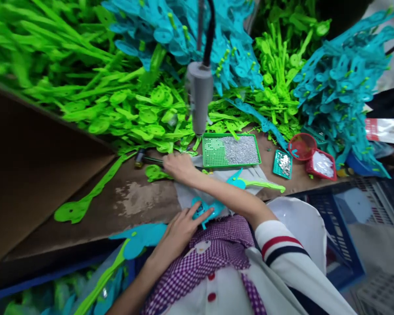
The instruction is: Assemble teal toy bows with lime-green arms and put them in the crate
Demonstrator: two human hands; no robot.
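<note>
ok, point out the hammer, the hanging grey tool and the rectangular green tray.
Hammer (139, 158), head camera: its head.
Hanging grey tool (200, 97), head camera: its body.
Green tray (230, 166), head camera: its near rim.

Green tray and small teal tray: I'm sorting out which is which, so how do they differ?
Size: the green tray looks much larger than the teal tray.
Colour: the green tray is bright green; the teal tray is a bluer green.
Contents: the green tray's pieces look finer; the teal tray's pieces look coarser and fewer.
Both hold silvery pieces and rest on the brown tabletop.
</note>
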